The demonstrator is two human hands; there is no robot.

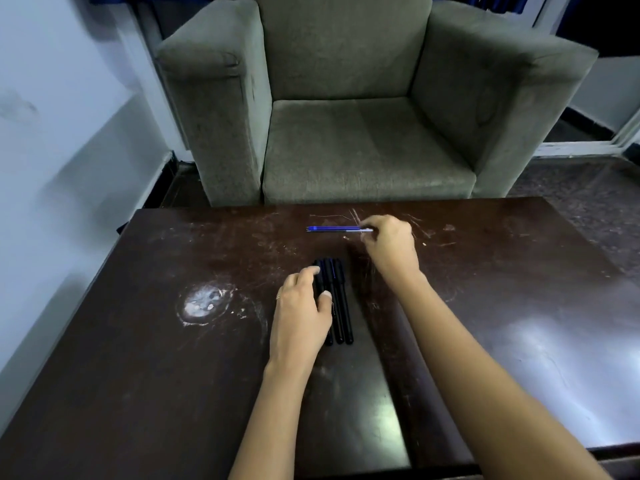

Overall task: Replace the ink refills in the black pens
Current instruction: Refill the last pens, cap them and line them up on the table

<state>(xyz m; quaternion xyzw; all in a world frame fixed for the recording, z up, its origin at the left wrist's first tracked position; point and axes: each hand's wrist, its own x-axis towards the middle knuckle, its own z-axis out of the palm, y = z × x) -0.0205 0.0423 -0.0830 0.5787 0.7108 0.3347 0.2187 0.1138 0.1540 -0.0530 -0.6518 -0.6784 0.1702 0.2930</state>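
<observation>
Several black pens (338, 299) lie side by side, pointing away from me, in the middle of the dark brown table (145, 341). My left hand (300, 313) rests over their left side, thumb and forefinger closing around the leftmost pen. Farther back lie a few blue ink refills (332, 229), bundled together and running left to right. My right hand (389, 245) pinches the right end of those refills with its fingertips. The refills still touch the table.
A grey-green armchair (363, 109) stands right behind the table's far edge. A white round stain (203, 303) marks the table to the left of the pens. A pale wall runs along the left side.
</observation>
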